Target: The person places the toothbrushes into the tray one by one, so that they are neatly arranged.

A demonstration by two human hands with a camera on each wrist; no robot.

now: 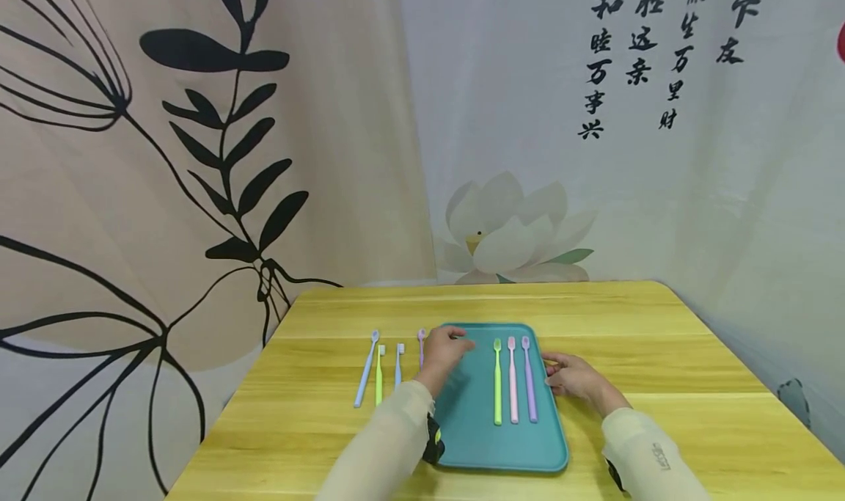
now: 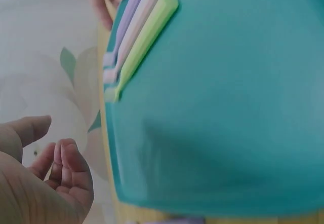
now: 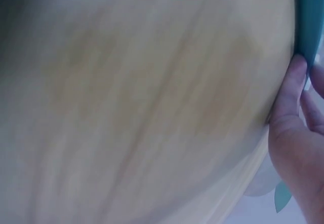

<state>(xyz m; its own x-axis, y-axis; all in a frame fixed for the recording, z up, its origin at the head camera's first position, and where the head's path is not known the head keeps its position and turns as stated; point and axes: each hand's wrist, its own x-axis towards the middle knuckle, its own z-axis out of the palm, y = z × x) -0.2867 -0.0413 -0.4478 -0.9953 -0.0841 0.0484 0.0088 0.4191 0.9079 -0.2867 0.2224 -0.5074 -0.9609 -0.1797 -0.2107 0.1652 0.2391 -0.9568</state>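
My left hand [image 1: 444, 353] hovers over the far left part of the teal tray [image 1: 472, 435], thumb and fingers apart with nothing between them. In the left wrist view its fingers are loosely bent. On the tray's right side lie a green toothbrush [image 1: 498, 384], a pink toothbrush [image 1: 512, 384] and a purple toothbrush [image 1: 529, 384], side by side with heads away from me. My right hand [image 1: 581, 380] holds the tray's right edge; in the right wrist view the thumb [image 3: 294, 74] presses at the rim.
Left of the tray, a blue toothbrush [image 1: 366, 372], a green one [image 1: 379, 380], another blue one [image 1: 398, 369] and a purple one [image 1: 421, 343] lie on the wooden table [image 1: 297, 413]. My left arm partly covers some of them. A printed curtain [image 1: 356, 156] hangs behind the table.
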